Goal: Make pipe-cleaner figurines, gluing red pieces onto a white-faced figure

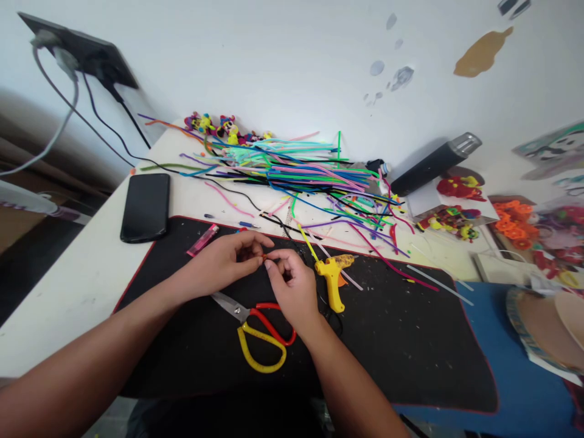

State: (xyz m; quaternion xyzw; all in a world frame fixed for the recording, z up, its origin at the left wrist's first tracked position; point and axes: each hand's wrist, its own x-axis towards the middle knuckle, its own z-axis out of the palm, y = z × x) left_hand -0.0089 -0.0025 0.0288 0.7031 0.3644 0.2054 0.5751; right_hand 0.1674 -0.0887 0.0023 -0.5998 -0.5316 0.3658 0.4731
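My left hand (228,260) and my right hand (292,286) meet over the black mat (410,353), fingertips pinched together on a tiny orange-red piece (264,258). Both hands are closed on it. Just below them lie scissors (255,331) with red and yellow handles. A yellow glue gun (335,277) lies to the right of my right hand. A pink lighter (202,240) rests on the mat's far left corner.
A heap of coloured pipe cleaners (310,176) covers the back of the white table. A black phone (146,207) lies at the left, a dark flask (433,164) at the right. Small pipe-cleaner figures (451,210) and orange flowers (515,222) sit far right. Cables hang from a wall socket (91,55).
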